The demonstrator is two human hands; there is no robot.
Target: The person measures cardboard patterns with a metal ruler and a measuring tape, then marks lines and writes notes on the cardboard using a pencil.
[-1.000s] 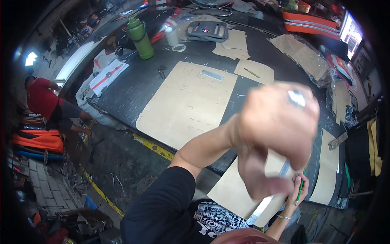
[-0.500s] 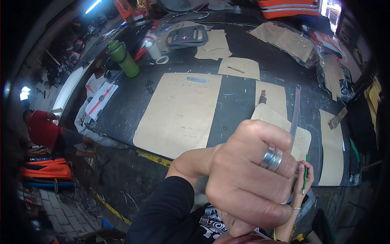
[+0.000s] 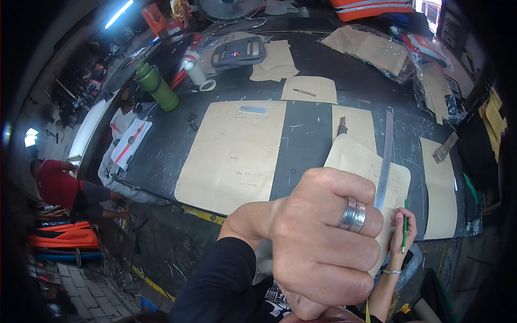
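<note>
My left hand [image 3: 326, 234], with a wide silver ring, is closed in a fist close up in the middle of the head view. Whatever its fingers may hold is hidden. Beyond it, my right hand [image 3: 405, 229] pinches a green pencil [image 3: 405, 215] at the right edge of a brown paper pattern [image 3: 397, 180] with faint markings. A long metal ruler [image 3: 386, 151] lies across that pattern, its near end hidden behind my left fist. Below the fist, a short piece of yellow measuring tape [image 3: 368, 311] shows.
A large brown paper sheet [image 3: 231, 156] covers the table's left middle. A cutter knife [image 3: 342, 126] lies on another sheet. Further off are a green bottle [image 3: 157, 89], a tape roll [image 3: 207, 85] and a grey bag [image 3: 237, 54]. A person in red [image 3: 56, 180] is at far left.
The view has shifted slightly, and my left fist sits a little further left, uncovering more of the pattern and ruler. My right hand keeps its grip on the pencil.
</note>
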